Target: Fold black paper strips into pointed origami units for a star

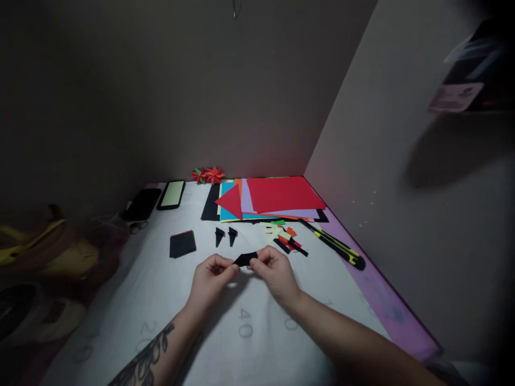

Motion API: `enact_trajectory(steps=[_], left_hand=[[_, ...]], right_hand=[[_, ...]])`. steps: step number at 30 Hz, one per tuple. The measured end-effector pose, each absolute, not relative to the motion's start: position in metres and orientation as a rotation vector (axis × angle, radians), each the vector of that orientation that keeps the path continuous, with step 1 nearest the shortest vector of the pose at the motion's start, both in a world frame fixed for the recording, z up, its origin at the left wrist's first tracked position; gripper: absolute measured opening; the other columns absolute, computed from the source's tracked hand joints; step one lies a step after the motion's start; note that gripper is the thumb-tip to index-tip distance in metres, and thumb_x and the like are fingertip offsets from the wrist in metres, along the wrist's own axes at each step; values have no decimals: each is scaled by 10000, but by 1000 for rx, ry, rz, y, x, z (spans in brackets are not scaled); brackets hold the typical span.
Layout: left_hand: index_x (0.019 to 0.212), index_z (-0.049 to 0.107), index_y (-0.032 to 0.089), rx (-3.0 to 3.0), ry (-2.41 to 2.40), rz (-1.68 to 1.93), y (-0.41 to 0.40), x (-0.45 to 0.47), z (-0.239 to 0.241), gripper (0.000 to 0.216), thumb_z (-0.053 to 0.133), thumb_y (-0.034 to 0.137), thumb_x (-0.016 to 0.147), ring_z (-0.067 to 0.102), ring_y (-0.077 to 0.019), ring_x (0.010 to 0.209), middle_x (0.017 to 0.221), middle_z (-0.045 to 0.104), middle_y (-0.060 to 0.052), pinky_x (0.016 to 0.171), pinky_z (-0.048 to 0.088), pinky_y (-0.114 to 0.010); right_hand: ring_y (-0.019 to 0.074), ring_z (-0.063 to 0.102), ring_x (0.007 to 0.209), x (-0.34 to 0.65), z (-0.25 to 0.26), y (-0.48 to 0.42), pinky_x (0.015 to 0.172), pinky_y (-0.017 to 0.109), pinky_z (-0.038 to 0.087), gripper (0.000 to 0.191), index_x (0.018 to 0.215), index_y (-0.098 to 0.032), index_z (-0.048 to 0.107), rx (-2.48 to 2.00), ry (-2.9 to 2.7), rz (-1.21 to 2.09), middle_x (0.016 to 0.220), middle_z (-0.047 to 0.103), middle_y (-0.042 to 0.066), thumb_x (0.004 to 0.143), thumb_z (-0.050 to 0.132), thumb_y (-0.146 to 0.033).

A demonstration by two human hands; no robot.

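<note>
My left hand (pixel 211 279) and my right hand (pixel 273 271) meet over the white mat (pixel 245 327), each pinching one end of a small black paper piece (pixel 245 259) held just above it. Two folded black paper points (pixel 225 236) lie on the mat just beyond my hands. A black paper square (pixel 182 244) rests to the left of them. Small coloured paper scraps (pixel 285 236) lie to the right, close to my right hand.
A stack of coloured paper sheets (pixel 277 198), red on top, lies at the back. Two folded paper stars (pixel 208 175) sit by the wall. Two phones (pixel 159 199) lie at back left. A yellow-black utility knife (pixel 338 247) is on the right. A wall closes the right side.
</note>
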State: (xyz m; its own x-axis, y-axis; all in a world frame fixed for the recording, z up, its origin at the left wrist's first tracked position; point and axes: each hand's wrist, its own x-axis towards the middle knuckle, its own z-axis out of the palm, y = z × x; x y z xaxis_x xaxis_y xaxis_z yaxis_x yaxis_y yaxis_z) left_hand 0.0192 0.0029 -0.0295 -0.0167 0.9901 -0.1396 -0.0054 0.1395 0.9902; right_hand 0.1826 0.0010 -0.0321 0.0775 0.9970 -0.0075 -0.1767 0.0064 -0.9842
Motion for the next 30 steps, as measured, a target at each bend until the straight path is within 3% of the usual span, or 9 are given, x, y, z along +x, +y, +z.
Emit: enact_trajectory(steps=[11,24,28,30], left_hand=[[800,557,169,1089,1198,1149,2,23,-31,248,736,288,676,586,-107,588,628,628,30,565,423,-198],[713,461,202,1258,1271,1126,1,27,-29,226,668,292,714,517,-95,528,611,584,57,524,363,-201],[747,420,212,1180,1212,1200,3,27,-30,241,650,287,749,560,-109,618,681,625,40,589,394,-211],[758,410,215,1142,1193,1232,3,27,-30,248,648,285,756,565,-110,633,688,619,43,607,405,-216]], right_hand=[[148,572,577,182,-35,-1,565,270,433,235,608,-206,485,-1129,-1054,1203,612,584,-18,684,693,-286],[109,502,564,180,-40,2,538,224,427,253,777,-236,422,-1096,-1015,1111,655,501,-61,695,661,-226],[131,553,685,174,-44,3,625,243,461,309,939,-240,480,-1012,-1078,1192,782,567,-26,697,671,-237],[146,563,726,168,-45,2,637,251,461,249,922,-216,543,-1040,-1171,1237,818,590,3,712,668,-267]])
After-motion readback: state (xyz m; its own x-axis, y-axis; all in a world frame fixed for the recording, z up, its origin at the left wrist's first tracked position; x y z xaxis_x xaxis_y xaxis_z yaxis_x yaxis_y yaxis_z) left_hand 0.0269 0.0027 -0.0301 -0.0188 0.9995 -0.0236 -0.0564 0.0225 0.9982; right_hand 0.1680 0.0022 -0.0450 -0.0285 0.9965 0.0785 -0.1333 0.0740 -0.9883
